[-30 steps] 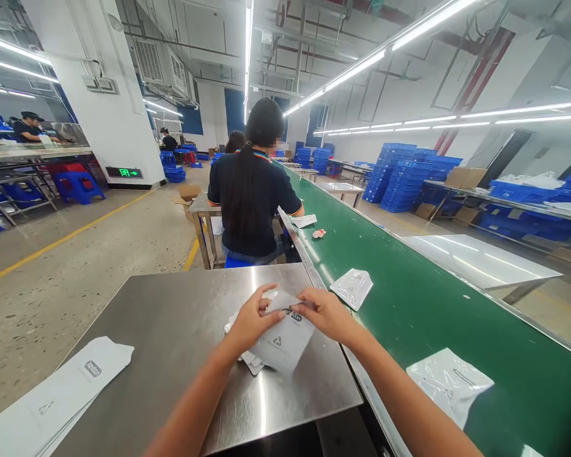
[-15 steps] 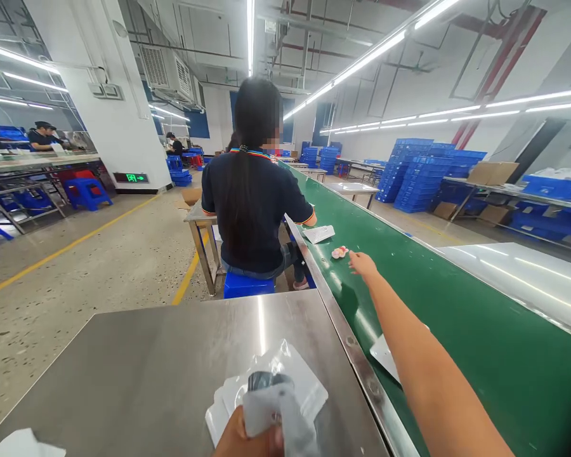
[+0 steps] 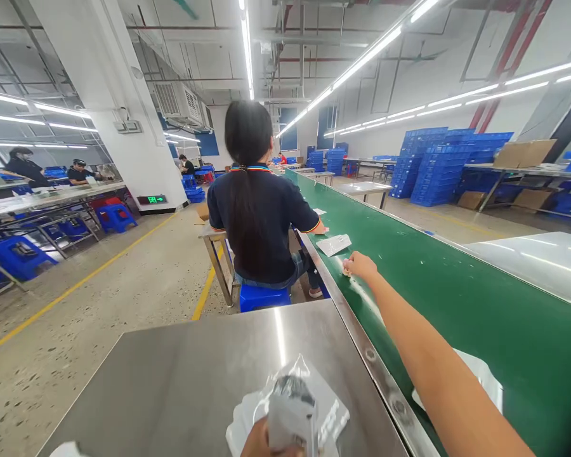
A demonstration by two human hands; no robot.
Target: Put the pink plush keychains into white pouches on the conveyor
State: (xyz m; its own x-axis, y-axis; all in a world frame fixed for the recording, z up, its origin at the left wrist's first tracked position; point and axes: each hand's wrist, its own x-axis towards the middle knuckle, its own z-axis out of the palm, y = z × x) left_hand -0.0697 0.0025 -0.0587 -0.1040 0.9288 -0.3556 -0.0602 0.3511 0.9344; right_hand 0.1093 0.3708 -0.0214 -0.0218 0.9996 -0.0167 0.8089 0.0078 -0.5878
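Overhead, strip lights [image 3: 361, 60] reflect off steel table [image 3: 181, 381].

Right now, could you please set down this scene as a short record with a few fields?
Left hand: holds a clear plastic bag upright above the steel table.
Right hand: stretched out over the green conveyor belt, on a small item.
On the belt: a white pouch beyond the hand.
Nearby: a co-worker sits on a blue stool, back to the camera.
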